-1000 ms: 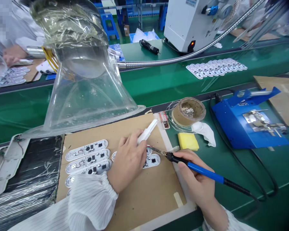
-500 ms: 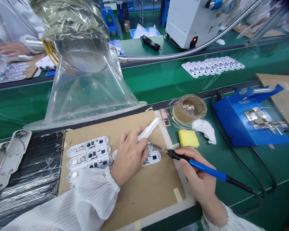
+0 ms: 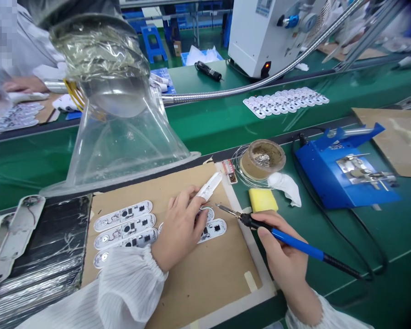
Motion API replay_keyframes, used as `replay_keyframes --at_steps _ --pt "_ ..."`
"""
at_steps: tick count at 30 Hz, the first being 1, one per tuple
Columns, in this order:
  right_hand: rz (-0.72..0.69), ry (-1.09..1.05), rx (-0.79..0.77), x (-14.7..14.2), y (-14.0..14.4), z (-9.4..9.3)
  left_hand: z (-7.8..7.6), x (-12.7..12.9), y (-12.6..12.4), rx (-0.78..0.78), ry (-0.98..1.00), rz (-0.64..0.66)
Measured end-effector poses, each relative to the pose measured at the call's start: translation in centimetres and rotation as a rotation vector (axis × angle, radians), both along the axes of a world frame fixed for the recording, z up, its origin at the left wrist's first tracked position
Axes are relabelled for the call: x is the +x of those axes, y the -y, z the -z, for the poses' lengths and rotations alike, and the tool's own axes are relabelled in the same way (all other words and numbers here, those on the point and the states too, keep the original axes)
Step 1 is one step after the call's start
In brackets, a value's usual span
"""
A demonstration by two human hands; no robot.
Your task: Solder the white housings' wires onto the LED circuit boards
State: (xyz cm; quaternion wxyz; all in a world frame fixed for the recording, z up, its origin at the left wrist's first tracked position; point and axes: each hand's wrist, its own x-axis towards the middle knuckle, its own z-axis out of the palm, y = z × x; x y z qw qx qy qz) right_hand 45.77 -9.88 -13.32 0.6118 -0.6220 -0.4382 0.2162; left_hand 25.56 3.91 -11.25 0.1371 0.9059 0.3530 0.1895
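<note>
Blue-handled soldering iron (image 3: 294,244) gripped in right hand (image 3: 282,260), tip lifted just off circuit board (image 3: 212,228) on cardboard, left hand (image 3: 181,228) pinching white holder (image 3: 208,186); several boards seemingly unsoldered.

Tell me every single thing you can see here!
soldering iron: one, blue handle, in right hand
white plastic tool: one, in left hand
circuit boards: several, white, on cardboard
cardboard mat: one, brown
sponge: one, yellow
solder spool: one, brown
iron stand: one, blue
fume hood: one, clear
board row: many, white, on green belt
white machine: one, behind
left hand: on boards
right hand: gripping iron
</note>
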Motion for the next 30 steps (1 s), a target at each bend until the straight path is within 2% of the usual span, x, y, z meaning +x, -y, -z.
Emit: replay_keyframes --at_steps 6,14,23,30 --pt "-0.005 -0.005 0.012 0.1 -0.1 0.0 -0.2 -0.2 -0.1 -0.064 0.138 -0.034" --pt "-0.001 -0.040 0.017 0.2 0.0 0.2 0.3 -0.1 -0.1 0.033 0.139 -0.019" --pt "0.022 -0.065 0.021 0.1 -0.1 0.3 0.5 -0.5 0.4 -0.159 0.151 -0.020" --pt "0.031 -0.021 0.002 0.2 0.2 0.1 0.8 -0.4 0.7 -0.186 0.091 0.004"
